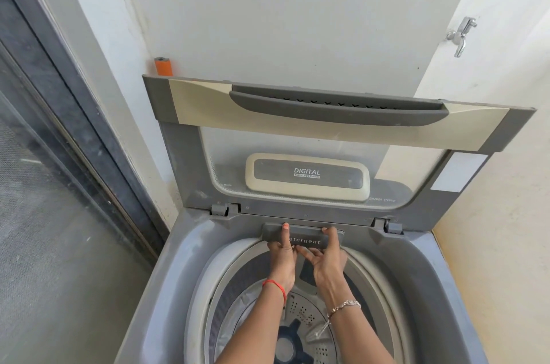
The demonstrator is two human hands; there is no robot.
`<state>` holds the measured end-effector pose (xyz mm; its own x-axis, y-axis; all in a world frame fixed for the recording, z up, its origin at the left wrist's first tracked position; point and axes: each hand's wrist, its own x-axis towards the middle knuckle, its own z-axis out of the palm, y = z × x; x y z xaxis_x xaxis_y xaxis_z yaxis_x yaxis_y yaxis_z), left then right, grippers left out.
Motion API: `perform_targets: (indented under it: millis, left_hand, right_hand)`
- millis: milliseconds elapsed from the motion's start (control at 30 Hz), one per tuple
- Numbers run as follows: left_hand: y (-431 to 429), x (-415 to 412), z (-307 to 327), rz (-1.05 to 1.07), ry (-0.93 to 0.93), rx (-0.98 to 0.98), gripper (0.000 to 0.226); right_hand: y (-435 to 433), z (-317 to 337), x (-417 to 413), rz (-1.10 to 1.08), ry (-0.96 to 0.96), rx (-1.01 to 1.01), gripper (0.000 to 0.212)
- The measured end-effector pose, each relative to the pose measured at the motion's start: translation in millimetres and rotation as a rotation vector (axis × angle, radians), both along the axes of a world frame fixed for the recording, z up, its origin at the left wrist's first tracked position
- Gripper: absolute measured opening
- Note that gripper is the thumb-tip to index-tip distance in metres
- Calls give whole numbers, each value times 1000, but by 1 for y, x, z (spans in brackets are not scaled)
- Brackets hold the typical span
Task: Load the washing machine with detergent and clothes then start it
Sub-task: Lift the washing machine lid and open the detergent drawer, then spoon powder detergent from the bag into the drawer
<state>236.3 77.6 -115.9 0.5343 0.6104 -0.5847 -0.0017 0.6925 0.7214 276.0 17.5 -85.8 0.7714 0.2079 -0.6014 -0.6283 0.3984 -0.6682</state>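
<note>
A grey top-loading washing machine (166,247) fills the lower middle of the head view, its lid (312,113) standing upright against the wall. At the back rim sits a grey detergent drawer (306,237) with a "detergent" label. My left hand (282,250) has fingers on the drawer's left part, one finger pointing up over its front. My right hand (326,256) holds the drawer's right part, thumb over its top edge. Below my arms the drum (300,313) shows perforated metal and a blue agitator. No clothes are visible in it.
An orange tube (163,66) stands behind the lid's left corner. A metal tap (460,35) juts from the right wall. A dark-framed glass door (59,185) runs close along the machine's left side. Walls close in behind and on the right.
</note>
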Motion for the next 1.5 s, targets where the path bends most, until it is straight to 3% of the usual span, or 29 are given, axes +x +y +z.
perform_targets:
  millis: [300,600,700,900,1000,1233,1400,1500]
  left_hand:
    - [-3,0,0,5,54,10,64]
    - [-20,-22,-2,75,-24,-59,39]
    - [-28,-30,0,53,-34,-49,48]
    - [-31,-41,9,25,-47,-59,40]
    - [-32,-47,15,22,-70,-86,45]
    - [-51,-52,51,62,-55,-234,70]
    - [-103,-25,106,-12,20,-376,69]
    - [-152,10,152,-159,-22,-341,53]
  right_hand:
    - [0,-1,-2,-21,24,-48,16]
    - [-17,-6,-17,18,68,-23,14]
    - [-27,-7,-20,41,78,13,20]
    - [-38,-4,-27,134,76,73,17]
    - [-43,0,-27,193,91,88,31]
    - [-80,24,-33,265,89,-69,54]
    - [-133,57,-25,256,150,-20,50]
    - [-180,87,-10,244,114,86,30]
